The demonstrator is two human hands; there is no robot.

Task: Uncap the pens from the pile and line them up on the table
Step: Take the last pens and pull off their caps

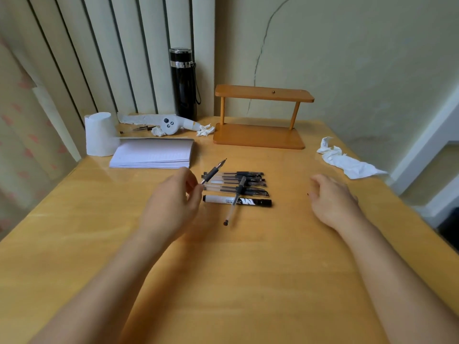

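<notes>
Head view shows your left hand (173, 199) with a narrow grip on an uncapped pen (213, 171), tip up and away from the pile (238, 187) on the surface (248, 269), likely ready to line up, while your right hand (332, 199) hovers loosely curled, holding nothing.

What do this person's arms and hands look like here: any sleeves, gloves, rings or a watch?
Both forearms are bare as far as the picture shows, with no sleeves in view. The left hand and the right hand wear no gloves, and no watch, bracelet or ring shows on either.
</notes>
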